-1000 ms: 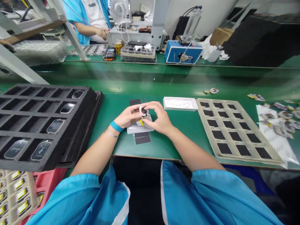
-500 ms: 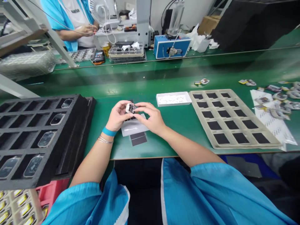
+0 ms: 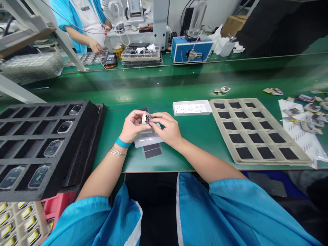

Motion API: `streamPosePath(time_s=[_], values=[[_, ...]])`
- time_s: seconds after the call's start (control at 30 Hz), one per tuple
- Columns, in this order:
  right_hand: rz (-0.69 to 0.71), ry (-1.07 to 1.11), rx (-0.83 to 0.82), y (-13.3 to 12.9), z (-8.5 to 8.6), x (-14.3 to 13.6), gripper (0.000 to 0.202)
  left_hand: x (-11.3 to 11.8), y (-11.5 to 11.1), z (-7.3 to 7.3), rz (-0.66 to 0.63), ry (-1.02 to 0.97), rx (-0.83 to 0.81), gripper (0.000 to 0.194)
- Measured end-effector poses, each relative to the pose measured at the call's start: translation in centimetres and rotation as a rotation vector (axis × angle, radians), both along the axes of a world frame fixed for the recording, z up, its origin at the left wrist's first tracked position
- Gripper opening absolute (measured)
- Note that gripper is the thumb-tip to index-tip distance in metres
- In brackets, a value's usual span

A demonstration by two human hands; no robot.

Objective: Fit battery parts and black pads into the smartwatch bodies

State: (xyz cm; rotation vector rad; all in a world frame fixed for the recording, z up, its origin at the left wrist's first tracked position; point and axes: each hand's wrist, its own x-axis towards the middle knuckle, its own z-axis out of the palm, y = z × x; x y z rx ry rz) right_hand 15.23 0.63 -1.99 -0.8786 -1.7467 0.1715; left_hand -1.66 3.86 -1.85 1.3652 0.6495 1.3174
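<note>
A small white-cased electronic part (image 3: 146,119) with dark inner components is held up between both hands. My left hand (image 3: 132,126) grips its left side between thumb and fingers. On the other side, my right hand (image 3: 167,128) has its thumb and fingertips closed on the part. A bit of yellow shows beside the right fingertips. Under the hands lies a whitish sheet (image 3: 147,140), partly covered by them, with dark rectangular pieces (image 3: 153,152) at its near edge. A shallow white box (image 3: 192,108) with tiny pieces stands right of the hands.
At the left is a black foam tray (image 3: 48,171) holding several watch-like units. A beige tray (image 3: 233,147) with dark pads lies right, beside loose electronic parts (image 3: 311,119). Across the bench are a blue box (image 3: 191,51) and another person's hand (image 3: 96,46).
The held part has turned slightly, and some yellow now shows by my right fingertips. The other person's hand has moved down to the bench. The view has shifted a little.
</note>
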Motion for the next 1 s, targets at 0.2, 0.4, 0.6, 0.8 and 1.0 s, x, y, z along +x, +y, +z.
streamPosePath(time_s=[0.2,0.4,0.6,0.8,1.0], values=[[-0.017,0.021,0.047,-0.1,-0.1,-0.2,0.014,0.3,-0.1,-0.2,0.029,-0.01,0.014,0.057],[-0.041,-0.01,0.039,0.3,-0.4,0.0,0.015,0.4,0.1,-0.9,0.063,-0.014,0.005,0.056],[-0.017,-0.04,0.019,0.4,-0.5,0.0,0.013,0.6,0.3,-1.2,0.063,-0.016,-0.01,0.059],[-0.126,-0.159,-0.051,2.1,1.3,3.8,0.014,0.4,-0.2,-0.5,-0.057,-0.12,-0.23,0.057],[-0.541,-0.069,-0.407,4.9,2.7,10.5,0.009,0.1,-0.2,-0.6,-0.146,-0.129,-0.319,0.06]])
